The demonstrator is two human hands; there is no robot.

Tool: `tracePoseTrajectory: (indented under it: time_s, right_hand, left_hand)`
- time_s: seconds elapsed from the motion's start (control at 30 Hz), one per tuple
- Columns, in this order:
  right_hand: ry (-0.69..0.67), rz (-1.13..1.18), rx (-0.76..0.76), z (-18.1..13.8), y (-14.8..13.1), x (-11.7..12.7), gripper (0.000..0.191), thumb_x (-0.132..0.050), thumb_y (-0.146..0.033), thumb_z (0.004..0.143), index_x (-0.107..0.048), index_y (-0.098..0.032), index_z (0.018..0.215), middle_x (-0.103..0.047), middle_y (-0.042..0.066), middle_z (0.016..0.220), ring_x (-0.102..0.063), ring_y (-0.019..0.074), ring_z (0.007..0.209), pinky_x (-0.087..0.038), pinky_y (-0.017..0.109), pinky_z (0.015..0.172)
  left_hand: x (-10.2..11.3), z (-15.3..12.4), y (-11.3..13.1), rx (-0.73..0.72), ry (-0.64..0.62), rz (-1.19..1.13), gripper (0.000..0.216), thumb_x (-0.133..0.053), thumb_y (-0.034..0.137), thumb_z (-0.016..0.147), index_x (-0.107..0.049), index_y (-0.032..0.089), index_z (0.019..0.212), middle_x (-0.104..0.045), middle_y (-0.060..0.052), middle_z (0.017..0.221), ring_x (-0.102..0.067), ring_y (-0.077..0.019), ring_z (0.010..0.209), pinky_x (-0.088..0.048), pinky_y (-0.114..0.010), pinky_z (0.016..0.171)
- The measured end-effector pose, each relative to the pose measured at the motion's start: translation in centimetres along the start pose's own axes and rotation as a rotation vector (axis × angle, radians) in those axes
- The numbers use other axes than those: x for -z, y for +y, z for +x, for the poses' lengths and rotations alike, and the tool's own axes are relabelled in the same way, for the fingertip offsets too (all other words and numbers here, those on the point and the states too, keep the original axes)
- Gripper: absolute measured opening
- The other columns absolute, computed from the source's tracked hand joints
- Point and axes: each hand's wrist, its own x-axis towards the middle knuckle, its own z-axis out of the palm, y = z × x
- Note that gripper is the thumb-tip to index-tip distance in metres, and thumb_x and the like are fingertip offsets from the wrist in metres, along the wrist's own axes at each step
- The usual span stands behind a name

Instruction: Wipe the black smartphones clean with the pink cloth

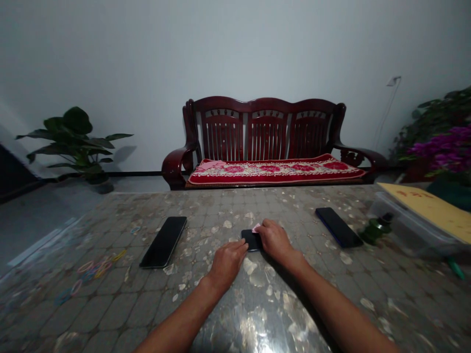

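Observation:
A dark smartphone [252, 240] lies sideways on the table straight ahead, partly covered by my right hand. Fingers of my left hand [228, 260] are closed at its left end and hold it there. My right hand [273, 238] is closed on a small pink cloth [256, 228], pressed against the screen near the top edge; most of the cloth is hidden under the fingers. To the left lies a larger black smartphone [164, 242], screen up. Another dark smartphone [338, 227] with a blue edge lies to the right.
Beside the right phone stands a small green bottle [376, 229] with a black cap. A clear plastic box [408, 225] with a yellow sheet [427, 203] on top is farther right. Coloured rubber bands [99, 268] are scattered at left. A wooden bench [265, 127] stands beyond the table.

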Motion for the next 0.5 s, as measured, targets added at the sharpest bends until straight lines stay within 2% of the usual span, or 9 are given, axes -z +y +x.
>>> tracePoseTrajectory:
  time_s: [0.1, 0.23, 0.5]
  right_hand:
    - [0.031, -0.045, -0.106, -0.9, 2.8, 0.9, 0.032, -0.047, -0.016, 0.097, -0.076, -0.021, 0.11, -0.066, 0.01, 0.099, -0.06, 0.0209, 0.093, -0.039, 0.027, 0.078]
    - [0.035, -0.054, -0.156, -1.9, 5.0, 1.7, 0.032, -0.047, -0.016, 0.097, -0.077, -0.021, 0.107, -0.065, 0.009, 0.095, -0.06, 0.0209, 0.092, -0.039, 0.026, 0.076]
    - [0.042, 0.093, -0.069, -5.5, 5.2, 1.6, 0.031, -0.049, -0.016, 0.096, -0.076, -0.022, 0.11, -0.064, 0.006, 0.093, -0.061, 0.0177, 0.09, -0.041, 0.024, 0.078]
  left_hand:
    - [-0.4, -0.2, -0.2, -0.005, 0.0, 0.002, 0.02, -0.063, 0.015, 0.092, -0.077, 0.02, 0.105, -0.077, -0.01, 0.111, -0.077, -0.0244, 0.093, -0.063, -0.038, 0.084]
    - [-0.5, -0.2, -0.2, -0.006, -0.007, 0.007, 0.02, -0.062, 0.016, 0.092, -0.077, 0.02, 0.106, -0.077, -0.01, 0.112, -0.077, -0.0253, 0.094, -0.064, -0.039, 0.084]
    - [-0.4, -0.1, 0.0, -0.004, -0.016, 0.032, 0.02, -0.066, 0.014, 0.09, -0.077, 0.018, 0.105, -0.077, -0.012, 0.11, -0.077, -0.0269, 0.092, -0.064, -0.04, 0.081]
